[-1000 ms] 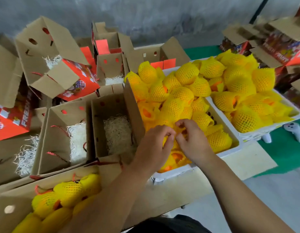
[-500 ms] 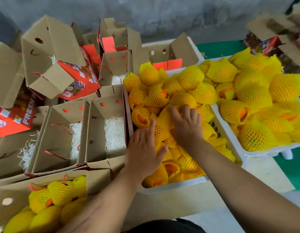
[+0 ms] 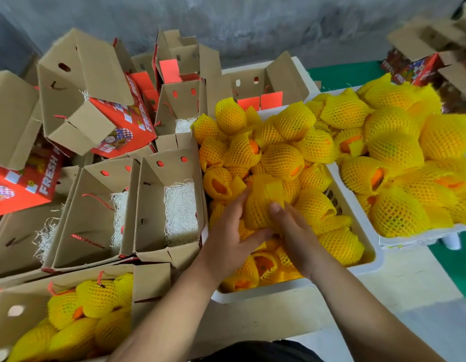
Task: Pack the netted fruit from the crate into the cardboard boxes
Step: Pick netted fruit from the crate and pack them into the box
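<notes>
The near white crate (image 3: 292,290) is lying heaped with yellow-netted fruit, and a second white crate (image 3: 420,237) at its right is piled just as high. The person's left hand (image 3: 230,235) and right hand (image 3: 292,231) are both working in the near crate, close to its front edge: together they are cupping 1 netted fruit (image 3: 263,202), the left fingers curling against its left side with the thumb under it, the right fingers wrapping its lower right side. That fruit is sitting on top of the pile, touching the fruit around it. Just left of the crate, 2 open cardboard boxes are standing side by side, the nearer open box (image 3: 171,205) touching the crate's left wall and the second open box (image 3: 96,212) beyond it; each is holding only a bed of white shredded paper, and red cord handles are showing on the second. At the front left corner, a filled box (image 3: 150,280) is already holding netted fruit; at least 5 are showing, the rest being cut off by the frame. Behind these, more boxes are lying tumbled, among them a red printed box (image 3: 122,126) tilted on its side. The crates are resting on a pale wooden board (image 3: 399,280), with green flooring (image 3: 459,270) at the right edge.
</notes>
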A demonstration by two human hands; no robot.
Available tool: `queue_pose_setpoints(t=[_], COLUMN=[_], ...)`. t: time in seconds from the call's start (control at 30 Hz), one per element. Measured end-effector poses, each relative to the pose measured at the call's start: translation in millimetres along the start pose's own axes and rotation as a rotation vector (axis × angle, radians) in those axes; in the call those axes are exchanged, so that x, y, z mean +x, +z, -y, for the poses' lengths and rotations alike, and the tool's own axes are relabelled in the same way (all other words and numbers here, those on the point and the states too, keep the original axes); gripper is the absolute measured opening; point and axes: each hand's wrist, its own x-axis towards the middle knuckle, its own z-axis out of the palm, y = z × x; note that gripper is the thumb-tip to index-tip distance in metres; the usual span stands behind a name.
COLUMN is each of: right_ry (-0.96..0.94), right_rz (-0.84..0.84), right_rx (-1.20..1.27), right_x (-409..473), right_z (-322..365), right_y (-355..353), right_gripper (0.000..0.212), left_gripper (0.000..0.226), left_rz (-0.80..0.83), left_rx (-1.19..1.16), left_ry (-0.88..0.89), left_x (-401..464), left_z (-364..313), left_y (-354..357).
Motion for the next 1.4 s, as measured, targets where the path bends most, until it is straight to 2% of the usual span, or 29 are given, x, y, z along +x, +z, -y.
queue_pose_setpoints(t=[0.1, 0.2, 0.3, 0.4, 0.47, 0.53, 0.63, 0.73, 0.77, 0.8, 0.87, 0.9, 0.93, 1.0, 1.13, 1.27, 1.33, 1.4], right_ry=[0.021, 0.057, 0.039, 0.04, 0.014, -0.035, -0.093, -0.16, -0.224, -0.305, -0.374, -0.292, -0.165, 0.003, 0.016, 0.091, 0.044, -0.065], right_rz=[0.031, 0.013, 0.068, 0.05, 0.036, 0.035, 0.154, 0.318, 0.279, 0.147, -0.257, -0.404, -0.463, -0.436, -0.451, -0.474, -0.507, -0.564], right_rx=[-0.064, -0.063, -0.097, -0.09, -0.034, -0.036, -0.283, -0.681, -0.805, -0.951, -1.34, -1.516, -1.644, -1.788, -1.751, -1.695, -1.588, -1.358], right_x=[-5.7, -4.5, -7.0, -7.1, -6.4, -7.7, -13.1, -14.2, -12.1, -7.6, 6.9, 13.5, 17.8, 23.0, 26.3, 20.8, 10.7, -2.5], right_z=[-1.0, 1.1, 3.1, 1.3, -0.8, -1.7, -1.8, 0.0, 4.5, 9.9, 23.2, 29.1, 32.3, 25.7, 7.6, 15.8, 23.5, 31.4], right_y=[0.6, -0.7, 2.9, 1.9, -0.1, -1.2, -1.0, -1.3, -5.8, -14.1, -38.3, -50.7, -59.3, -64.4, -53.3, -58.3, -59.2, -57.1], right_gripper=[0.067, 0.072, 0.06, 0.063, 0.073, 0.072, 0.078, 0.101, 0.102, 0.1, 0.092, 0.088, 0.084, 0.074, 0.064, 0.068, 0.075, 0.078], left_gripper=[0.072, 0.071, 0.065, 0.058, 0.062, 0.066, 0.06, 0.05, 0.052, 0.056, 0.067, 0.072, 0.077, 0.086, 0.086, 0.087, 0.079, 0.08], left_rz=[-0.044, -0.101, -0.11, -0.064, 0.007, 0.103, 0.157, 0.017, -0.013, -0.036, -0.091, -0.11, -0.117, -0.112, -0.093, -0.077, -0.074, -0.062], left_rx=[-0.098, -0.157, -0.214, -0.133, -0.166, -0.222, -0.363, -0.346, -0.355, -0.369, -0.389, -0.401, -0.4, -0.35, -0.282, -0.319, -0.324, -0.356], left_ry=[-0.043, -0.108, -0.153, -0.111, -0.116, -0.126, -0.225, -0.242, -0.237, -0.235, -0.237, -0.236, -0.236, -0.226, -0.219, -0.24, -0.224, -0.235], left_x=[-2.9, -3.7, -1.7, -4.8, -5.2, -4.6, -1.8, 1.4, 1.4, 1.4, 1.3, 1.6, 2.3, 3.3, 3.2, 1.8, 1.1, 0.8], left_z=[0.4, 6.2, 7.2, 6.5, 6.4, 3.0, -4.8, -5.0, -3.9, -2.5, 0.4, 1.1, 1.3, 1.5, 2.9, 2.0, -0.6, -2.8], left_y=[7.9, 4.9, 1.2, 4.6, 6.5, 4.5, 1.0, 1.3, 1.2, 1.8, 1.8, 1.6, 1.1, 0.7, 1.6, -0.2, -0.7, -2.7])
